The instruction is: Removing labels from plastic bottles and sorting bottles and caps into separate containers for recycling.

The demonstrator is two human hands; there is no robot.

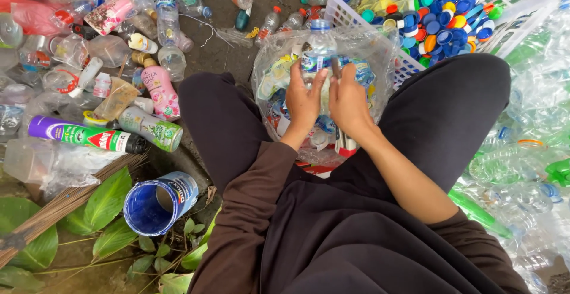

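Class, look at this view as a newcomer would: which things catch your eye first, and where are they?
At centre, the left hand and right hand hold a clear plastic bottle over a transparent bag of labels. Behind it, at upper right, a white basket brims with bright bottle caps. At lower left a blue tin lies on its side among green leaves.

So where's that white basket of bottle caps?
The white basket sits at the top right of the head view, just beyond the hands and right of the clear bottle.
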